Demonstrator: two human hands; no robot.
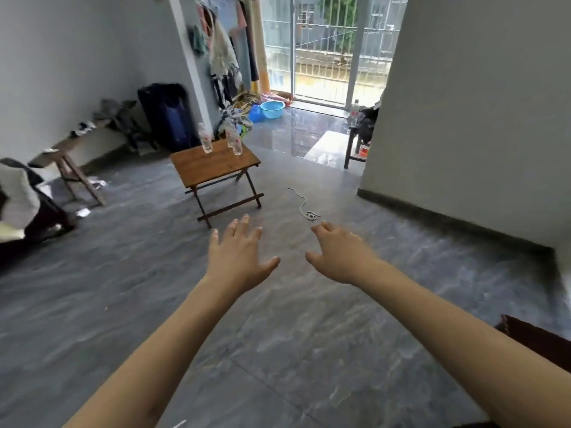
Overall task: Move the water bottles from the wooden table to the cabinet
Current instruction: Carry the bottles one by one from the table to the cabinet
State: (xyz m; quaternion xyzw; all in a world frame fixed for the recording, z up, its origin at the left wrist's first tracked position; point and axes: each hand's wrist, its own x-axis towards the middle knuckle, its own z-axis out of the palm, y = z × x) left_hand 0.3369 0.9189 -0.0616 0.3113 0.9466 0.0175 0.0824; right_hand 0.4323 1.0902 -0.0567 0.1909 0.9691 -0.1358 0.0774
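A small wooden folding table (pixel 210 168) stands on the grey floor ahead, left of centre. Three clear water bottles stand upright near its far edge: one on the left (pixel 205 138), two close together on the right (pixel 236 143). My left hand (pixel 239 257) is stretched forward with fingers spread, holding nothing, well short of the table. My right hand (pixel 338 254) reaches forward beside it, fingers loosely curled and empty. More bottles (pixel 355 114) stand on a dark piece of furniture (pixel 352 149) at the right, half hidden by the wall corner.
A white cord (pixel 306 208) lies on the floor right of the table. A wooden bench (pixel 71 149) with clothes runs along the left wall, a dark suitcase (pixel 168 115) behind the table. A blue basin (pixel 272 109) sits by the balcony door. A dark object (pixel 537 338) at the right edge.
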